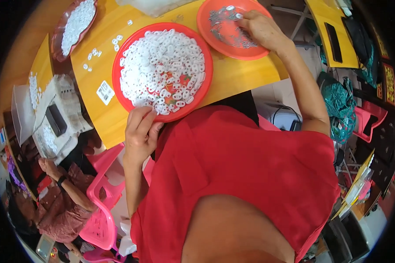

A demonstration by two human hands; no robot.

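Note:
A red round tray (209, 65) in front of me is heaped with small white plastic pieces (162, 55), each with two holes. My left hand (139, 130) is at its near left rim, fingers curled together; what they pinch, if anything, is hidden. To the right, a shallow orange-red plate (232, 51) holds many thin grey metal pins (245, 40). Over this plate my right hand (264, 30) reaches in, its fingertips closed at a small white piece (238, 16). Another white piece (230, 8) lies by the plate's far rim.
Loose white pieces and a white printed label (105, 92) lie on the yellow table (90, 81). A dark red dish (57, 41) of white pieces stands far left. At lower left sits another person (70, 193) near a pink chair (102, 219). A clear plastic bag (156, 6) lies at the back.

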